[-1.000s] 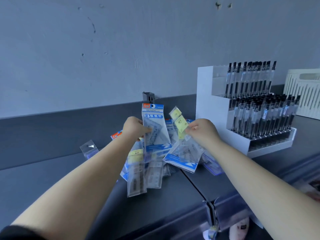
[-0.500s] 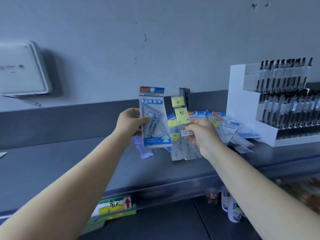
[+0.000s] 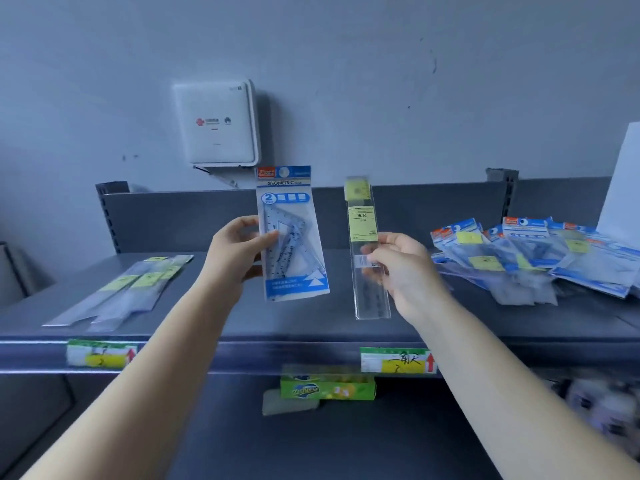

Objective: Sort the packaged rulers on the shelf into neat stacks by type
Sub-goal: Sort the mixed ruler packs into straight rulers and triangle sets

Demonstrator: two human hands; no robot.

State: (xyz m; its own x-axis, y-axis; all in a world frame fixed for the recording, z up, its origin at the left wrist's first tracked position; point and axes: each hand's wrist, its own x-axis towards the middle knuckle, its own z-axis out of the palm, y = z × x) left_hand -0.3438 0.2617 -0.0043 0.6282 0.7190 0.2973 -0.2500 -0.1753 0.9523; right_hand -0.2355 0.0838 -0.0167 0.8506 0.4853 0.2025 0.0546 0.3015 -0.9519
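My left hand (image 3: 235, 252) pinches set-square pack (image 3: 291, 233) at edge; right hand (image 3: 398, 268) pinches ruler pack (image 3: 367, 251) mid-length. Both light, slippery film, floppy ends.

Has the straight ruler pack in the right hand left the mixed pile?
Yes: the ruler pack has moved left, away from the mixed pile.

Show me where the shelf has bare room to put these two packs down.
The widest bare patch of the shelf lies in the middle, between the straight-ruler packs on the left and the mixed pile on the right, under the left hand and right hand. A narrower strip runs along the front edge. The right end is crowded.
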